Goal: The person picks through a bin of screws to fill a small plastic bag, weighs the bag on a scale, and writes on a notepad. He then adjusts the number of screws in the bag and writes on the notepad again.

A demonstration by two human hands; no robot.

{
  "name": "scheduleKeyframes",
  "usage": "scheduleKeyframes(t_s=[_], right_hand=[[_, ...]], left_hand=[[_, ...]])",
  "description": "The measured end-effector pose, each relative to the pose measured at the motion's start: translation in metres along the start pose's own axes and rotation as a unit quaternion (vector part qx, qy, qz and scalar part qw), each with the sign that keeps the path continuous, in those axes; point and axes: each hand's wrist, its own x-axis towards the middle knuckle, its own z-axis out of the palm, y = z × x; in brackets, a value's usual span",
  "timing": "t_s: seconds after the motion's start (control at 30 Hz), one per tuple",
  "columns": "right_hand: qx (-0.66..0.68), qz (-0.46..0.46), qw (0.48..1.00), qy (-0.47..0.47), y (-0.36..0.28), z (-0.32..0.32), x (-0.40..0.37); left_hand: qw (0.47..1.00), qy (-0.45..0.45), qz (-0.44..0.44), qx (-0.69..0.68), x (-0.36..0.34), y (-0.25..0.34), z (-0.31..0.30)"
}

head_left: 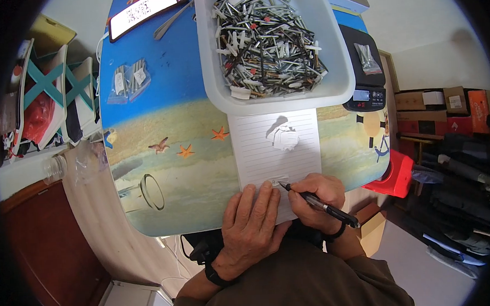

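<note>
My right hand (318, 200) is closed around a black pen (329, 208), its tip touching a small slip of paper (281, 182) on the lined notepad (256, 152). Flat on the lower left part of the notepad lies my left hand (252, 224), fingers extended toward the slip and holding nothing. Crumpled white paper pieces (284, 138) rest higher up on the pad. Beyond it stands a white plastic bin (337, 67) full of mixed screws and nails (268, 48).
A black digital scale (369, 99) carries a small bag of screws (367, 60) at the right. Two more bags (128, 81) lie on the left of the table (172, 115), below a lit phone (147, 14). A red stool (393, 176) stands beyond the right edge.
</note>
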Motion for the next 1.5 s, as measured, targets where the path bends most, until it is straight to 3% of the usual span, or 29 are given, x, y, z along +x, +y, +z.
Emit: scheduleKeyframes(t_s=[1.13,1.33,1.5], right_hand=[[-0.028,0.017,0.999,-0.036,-0.0021,-0.0047,0.0017],[0.059,0.044,0.997,0.017,-0.0049,-0.0073,-0.0004],[0.040,0.034,0.998,0.024,-0.0042,-0.0043,0.0001]], left_hand=[[1.000,-0.021,0.001,0.012,0.0006,0.0019,-0.0014],[1.000,-0.023,0.004,0.018,0.0021,0.0025,-0.0032],[1.000,-0.025,0.004,0.018,0.0020,0.0029,-0.0026]])
